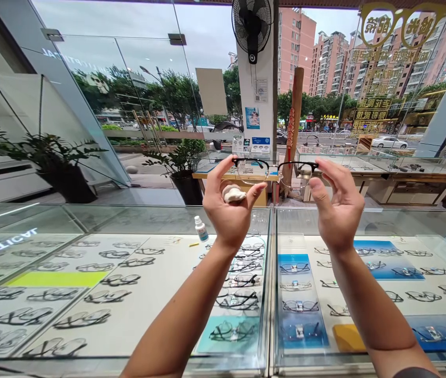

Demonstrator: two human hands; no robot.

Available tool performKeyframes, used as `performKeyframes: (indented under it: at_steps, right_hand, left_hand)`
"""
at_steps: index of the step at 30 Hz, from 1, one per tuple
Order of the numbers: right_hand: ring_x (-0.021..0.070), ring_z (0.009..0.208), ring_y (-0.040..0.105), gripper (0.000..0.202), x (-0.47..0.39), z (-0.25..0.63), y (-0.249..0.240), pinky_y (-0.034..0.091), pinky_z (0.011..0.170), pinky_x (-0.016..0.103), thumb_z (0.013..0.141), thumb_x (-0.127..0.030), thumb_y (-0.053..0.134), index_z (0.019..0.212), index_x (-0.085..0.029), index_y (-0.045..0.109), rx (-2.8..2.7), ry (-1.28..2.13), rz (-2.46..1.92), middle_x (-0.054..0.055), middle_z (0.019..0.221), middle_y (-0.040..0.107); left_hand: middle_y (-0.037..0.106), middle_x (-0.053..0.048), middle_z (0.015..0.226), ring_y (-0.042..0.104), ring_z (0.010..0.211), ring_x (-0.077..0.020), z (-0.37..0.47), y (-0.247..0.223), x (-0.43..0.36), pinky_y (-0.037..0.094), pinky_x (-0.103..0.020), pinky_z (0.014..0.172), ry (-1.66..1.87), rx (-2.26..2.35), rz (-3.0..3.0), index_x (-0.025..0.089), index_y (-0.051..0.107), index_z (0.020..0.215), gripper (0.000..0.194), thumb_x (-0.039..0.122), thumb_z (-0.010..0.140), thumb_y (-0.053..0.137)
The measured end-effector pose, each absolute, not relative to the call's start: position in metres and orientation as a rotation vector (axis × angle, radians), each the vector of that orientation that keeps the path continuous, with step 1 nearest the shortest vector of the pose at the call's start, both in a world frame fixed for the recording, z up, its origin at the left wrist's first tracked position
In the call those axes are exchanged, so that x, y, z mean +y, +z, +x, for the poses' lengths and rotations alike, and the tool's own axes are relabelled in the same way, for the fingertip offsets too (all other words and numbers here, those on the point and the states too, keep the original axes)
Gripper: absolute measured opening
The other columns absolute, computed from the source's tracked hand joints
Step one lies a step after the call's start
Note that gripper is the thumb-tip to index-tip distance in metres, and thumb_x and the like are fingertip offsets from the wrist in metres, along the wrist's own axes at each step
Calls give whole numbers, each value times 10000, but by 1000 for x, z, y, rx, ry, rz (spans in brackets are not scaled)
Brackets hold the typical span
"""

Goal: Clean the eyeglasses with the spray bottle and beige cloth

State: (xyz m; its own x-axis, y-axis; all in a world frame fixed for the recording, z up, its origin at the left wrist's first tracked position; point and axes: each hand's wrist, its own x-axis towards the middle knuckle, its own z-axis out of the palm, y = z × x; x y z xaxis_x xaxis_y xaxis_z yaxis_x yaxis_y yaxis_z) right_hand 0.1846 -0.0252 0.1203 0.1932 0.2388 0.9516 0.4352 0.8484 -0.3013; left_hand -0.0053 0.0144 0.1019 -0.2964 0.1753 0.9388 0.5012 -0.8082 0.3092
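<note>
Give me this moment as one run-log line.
left hand: holds glasses at one end, white wad in palm | right hand: holds glasses at other end | glasses: raised above display case

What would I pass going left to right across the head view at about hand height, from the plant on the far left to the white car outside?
First potted plant, second potted plant, left hand, eyeglasses, right hand, white car.
</note>
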Motion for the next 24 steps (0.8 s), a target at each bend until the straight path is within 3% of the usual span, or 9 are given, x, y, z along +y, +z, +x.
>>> performKeyframes:
  at_steps: [5,14,17,20,24]
  right_hand:
    - [212,1183,716,196,-19,186,122,576,1102,449,999,-345,656,1113,-277,801,-1290,1,-527,28,1169,787]
    - [188,1082,746,88,-22,185,125,601,1043,405,943,-286,740,979,-291,821,-1218,112,-452,-3,1059,801]
    - [176,1046,747,73,-21,187,124,603,1021,383,932,-314,763,971,-289,819,-1206,191,-447,-4,1043,799]
    - [167,993,749,115,-20,189,124,615,985,367,922,-370,775,988,-282,809,-1193,325,-461,-1,1038,799]
    - [171,965,766,185,-20,190,126,630,963,363,871,-432,815,963,-275,781,-1141,568,-422,-7,1025,800]
  left_hand:
    - [670,-114,1384,567,661,-88,-5,99,15,508,-264,600,-2114,-758,-1681,261,583,1421,692,614,863,794]
    - [687,-88,1355,513,610,-74,-5,99,15,472,-262,567,-2178,-696,-1718,284,609,1405,677,582,840,832]
    - [698,-88,1336,602,696,-102,-3,99,15,507,-267,608,-2221,-719,-1724,272,638,1374,669,588,823,846]
    - [712,-98,1296,704,941,-184,-2,101,14,567,-285,711,-2274,-748,-1753,248,680,1314,655,593,791,871]
    - [731,-102,1239,713,1130,-250,0,104,11,608,-312,775,-2321,-839,-1874,236,709,1249,631,592,762,893]
